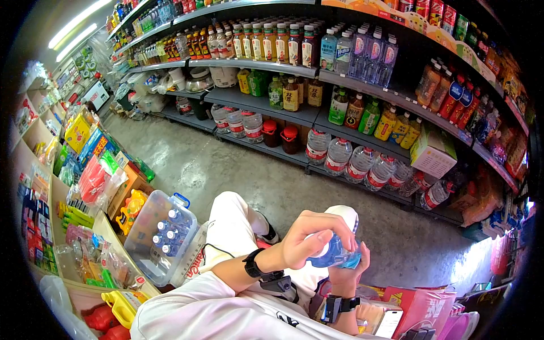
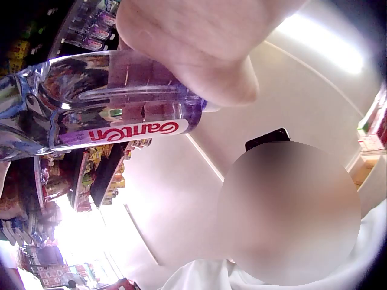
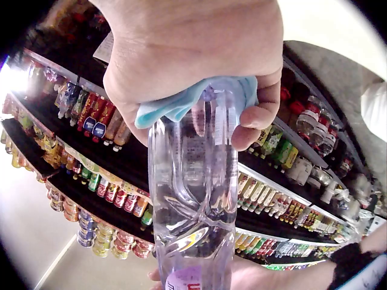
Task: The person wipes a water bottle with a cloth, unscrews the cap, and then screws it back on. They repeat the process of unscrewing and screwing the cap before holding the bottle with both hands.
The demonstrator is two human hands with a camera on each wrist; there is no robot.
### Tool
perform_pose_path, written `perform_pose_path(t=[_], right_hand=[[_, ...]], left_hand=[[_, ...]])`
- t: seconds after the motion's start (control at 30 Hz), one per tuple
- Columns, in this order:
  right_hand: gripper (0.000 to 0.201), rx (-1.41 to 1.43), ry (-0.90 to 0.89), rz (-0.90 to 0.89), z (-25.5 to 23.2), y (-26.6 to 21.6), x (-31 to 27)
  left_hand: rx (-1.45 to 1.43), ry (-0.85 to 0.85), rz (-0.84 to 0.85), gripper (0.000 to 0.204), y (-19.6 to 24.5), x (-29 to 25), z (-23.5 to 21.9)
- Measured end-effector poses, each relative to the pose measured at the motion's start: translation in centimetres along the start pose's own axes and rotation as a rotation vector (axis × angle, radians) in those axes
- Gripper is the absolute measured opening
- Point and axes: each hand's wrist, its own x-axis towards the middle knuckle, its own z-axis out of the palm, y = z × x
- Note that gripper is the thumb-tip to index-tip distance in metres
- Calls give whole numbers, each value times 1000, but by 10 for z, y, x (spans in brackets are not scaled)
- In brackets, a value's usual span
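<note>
Both hands (image 1: 326,249) grip water bottle (image 3: 193,205), axis lengthwise btwn palms.

A grey concrete floor (image 1: 238,170) runs between two shelf units. On the dark metal shelves (image 1: 260,107) across the aisle, rows of drink bottles (image 1: 266,42) are stood on the upper boards, and large water bottles (image 1: 340,156) on the lowest. A cardboard box (image 1: 433,152) is set on a board to the right. On the near shelf (image 1: 56,198) at the left, a clear plastic-wrapped pack of small bottles (image 1: 161,235) is laid beside packets of goods (image 1: 96,175).
</note>
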Motion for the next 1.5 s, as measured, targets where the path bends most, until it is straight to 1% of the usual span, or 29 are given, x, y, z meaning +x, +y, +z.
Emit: perform_pose_path(t=[0.03, 0.07, 0.1, 0.13, 0.17, 0.2, 0.23, 0.27, 0.3, 0.33, 0.37, 0.43, 0.47, 0.5, 0.53, 0.57, 0.6, 0.63, 0.67, 0.73, 0.87, 0.93, 0.97, 1.03, 1.27, 1.33, 1.5], right_hand=[[50, 7, -42, 8, -5, 0, 1], [50, 6, -42, 8, -16, 4, 3], [44, -88, -67, -104, -33, 11, 8], [42, -183, -92, -216, -49, 18, 12], [42, -184, -92, -216, -65, 23, 17], [47, -165, -76, -228, -70, 25, 20], [60, -145, -61, -240, -75, 26, 22], [60, -147, -61, -240, -80, 26, 23], [42, -263, 38, -262, -60, 22, 19], [59, -379, 136, -283, -44, 20, 15], [59, -379, 136, -283, -37, 19, 12], [59, -320, 56, -244, -30, 17, 8], [59, -321, 56, -244, -41, 18, 11], [47, -203, 43, -225, -47, 20, 13], [57, -85, 30, -205, -54, 20, 15], [57, -85, 31, -206, -60, 17, 16], [45, -48, -30, -124, -37, 9, 10], [46, -10, -90, -43, -19, 3, 6], [46, -11, -89, -43, -11, 2, 4], [55, -22, 18, -46, -1, 3, 2], [50, -38, -8, -62, -8, 7, 4], [47, -203, 157, -239, -11, 16, 6], [47, -203, 157, -239, -12, 12, 5], [46, 30, -20, 11, 8, 0, -1], [45, 16, -34, 15, 9, 0, -1], [44, 15, -12, -5, 8, 1, -1], [44, -17, -20, -24, 5, 1, 0]], left_hand=[[3, -2, 1, 52, 0, 0, 0], [3, -2, 2, 52, 0, 0, 0], [0, 0, 2, 52, -1, -1, 0], [-3, 2, 2, 51, -2, -1, 0], [-4, 3, 3, 51, -2, -1, 0], [0, 0, 7, 51, -1, -1, 0], [4, -3, 11, 51, -1, -1, 0], [2, -2, 12, 51, -1, -1, 0], [9, 0, 14, 51, -1, -1, 0], [17, 2, 14, 51, -1, -1, 0], [17, 2, 15, 51, -1, -1, 0], [14, 4, 12, 51, -1, -1, 0], [13, 5, 12, 51, -1, -1, 0], [16, 6, 14, 51, 0, -1, 0], [20, 7, 15, 51, 0, 0, 0], [20, 7, 15, 51, 0, -1, 0], [19, 6, 14, 51, 0, -1, 0], [18, 5, 12, 51, 0, -1, 0], [18, 5, 12, 51, 0, -1, 0], [28, 6, 13, 51, 0, -1, 0], [33, 7, 5, 51, 1, -1, 0], [36, 6, 4, 51, 1, -1, 1], [35, 6, 4, 51, 1, -1, 0], [31, 6, 11, 51, 1, -1, 0], [26, 11, 6, 51, 1, -1, 1], [33, 9, 1, 52, 1, -2, 1], [32, 9, 8, 52, 1, -2, 1]])
